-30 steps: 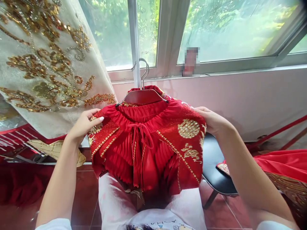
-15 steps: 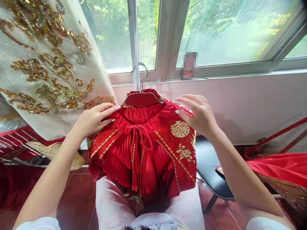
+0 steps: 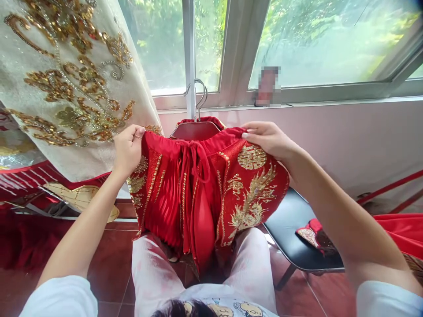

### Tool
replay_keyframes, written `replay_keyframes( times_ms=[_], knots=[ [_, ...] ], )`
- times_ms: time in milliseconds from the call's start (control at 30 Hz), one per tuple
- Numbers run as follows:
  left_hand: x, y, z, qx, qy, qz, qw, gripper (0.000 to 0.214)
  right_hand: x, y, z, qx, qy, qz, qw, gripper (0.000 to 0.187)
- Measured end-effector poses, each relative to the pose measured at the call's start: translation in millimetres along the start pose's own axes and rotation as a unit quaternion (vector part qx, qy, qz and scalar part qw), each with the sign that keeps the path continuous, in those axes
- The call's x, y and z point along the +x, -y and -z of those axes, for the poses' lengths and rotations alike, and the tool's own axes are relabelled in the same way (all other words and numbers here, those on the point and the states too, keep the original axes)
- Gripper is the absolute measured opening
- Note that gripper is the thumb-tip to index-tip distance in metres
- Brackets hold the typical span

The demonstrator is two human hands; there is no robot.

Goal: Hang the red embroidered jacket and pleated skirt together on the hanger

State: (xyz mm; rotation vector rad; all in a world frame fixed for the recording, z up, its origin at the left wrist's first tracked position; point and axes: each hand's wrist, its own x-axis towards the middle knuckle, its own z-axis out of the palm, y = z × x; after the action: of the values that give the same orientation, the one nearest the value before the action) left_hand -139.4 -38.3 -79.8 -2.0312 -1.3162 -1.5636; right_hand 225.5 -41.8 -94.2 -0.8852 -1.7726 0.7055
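A red pleated skirt [image 3: 205, 193] with gold embroidery hangs down over my lap. My left hand [image 3: 128, 147] is closed in a fist on the left end of its waistband. My right hand [image 3: 269, 137] pinches the right end of the waistband, so the band is stretched between both hands. A red drawstring bow hangs at the middle of the band. Just behind the waistband sits a dark red wooden hanger [image 3: 195, 130] with a metal hook, partly covered by red cloth.
A white gown with gold sequin embroidery [image 3: 66, 83] hangs at the left. A black stool [image 3: 297, 237] stands at my right with a red and gold cloth piece on it. More red fabric [image 3: 399, 229] lies at the far right. A window and pink wall are ahead.
Both hands moved from the skirt's sides up to the waistband and gripped it. The band is now pulled taut and raised, and more of the gold embroidery shows on the right panel.
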Motion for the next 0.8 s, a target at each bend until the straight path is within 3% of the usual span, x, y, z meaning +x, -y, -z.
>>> replay_keyframes(
  times_ms=[67,133,267,300,367,467,533,600,667,733,800],
  knots=[
    [-3.5,-2.1,-0.2,-0.022,0.009,0.026,0.999,0.033,3.7,-0.5,3.5,0.096,0.054,-0.082,0.991,0.036],
    [-10.5,1.2,3.7,-0.047,0.041,0.057,0.996,0.034,3.2,-1.1,7.3,0.136,0.069,-0.120,0.981,0.042],
    [-35.4,24.4,18.1,-0.059,0.109,0.120,0.985,0.037,-12.9,2.3,15.6,0.058,0.061,-0.114,0.990,0.047],
    [-42.8,30.8,21.6,-0.060,0.112,0.135,0.983,0.037,-21.2,2.7,15.3,0.011,0.030,-0.098,0.995,0.045],
    [-55.5,39.4,27.3,-0.062,0.102,0.154,0.981,0.039,-42.1,-0.1,8.6,-0.113,-0.099,-0.064,0.987,0.039],
    [-61.1,37.4,33.1,-0.009,0.114,0.133,0.985,0.045,-73.5,-14.4,-12.0,-0.292,-0.291,-0.030,0.910,0.035],
    [-56.6,28.1,35.0,0.052,0.151,0.119,0.980,0.046,-85.2,-27.3,-23.2,-0.347,-0.325,-0.022,0.879,0.036],
    [-52.4,17.8,33.9,0.096,0.188,0.125,0.969,0.043,-87.0,-39.1,-25.2,-0.327,-0.328,-0.028,0.886,0.036],
    [-54.5,10.6,28.8,0.111,0.168,0.141,0.969,0.038,-82.3,-48.2,-18.0,-0.245,-0.317,-0.044,0.915,0.036],
    [-63.6,8.4,21.1,0.090,0.080,0.158,0.980,0.038,-75.6,-55.0,-7.3,-0.120,-0.272,-0.060,0.953,0.038],
    [-75.3,9.2,13.6,0.042,-0.030,0.173,0.984,0.039,-69.8,-59.6,-0.1,0.009,-0.222,-0.077,0.972,0.043]
  ],
)
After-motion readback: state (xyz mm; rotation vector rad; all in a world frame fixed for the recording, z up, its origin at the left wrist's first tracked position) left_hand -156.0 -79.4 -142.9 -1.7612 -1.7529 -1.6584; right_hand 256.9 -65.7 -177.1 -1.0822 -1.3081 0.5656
